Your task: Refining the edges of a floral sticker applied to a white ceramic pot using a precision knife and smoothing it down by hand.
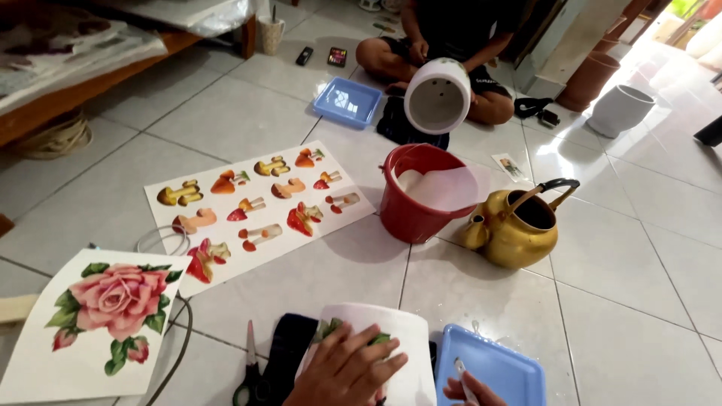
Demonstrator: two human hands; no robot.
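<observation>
My left hand [346, 372] lies flat with fingers spread on a white pot [402, 342] lying at the bottom edge, pressing a green-leaf picture [329, 329] against its side. My right hand [468, 389] pinches a thin whitish tool over a blue plastic tray [504, 368]. Black-handled scissors [251, 372] lie on the floor just left of the pot.
A red bucket [410, 214] holding a white sheet and a yellow kettle [519, 225] stand ahead. A mushroom-print sheet [256, 207] and a rose print [105, 316] lie left. A seated person opposite holds a white pot [438, 95]; another blue tray [347, 101] is near them.
</observation>
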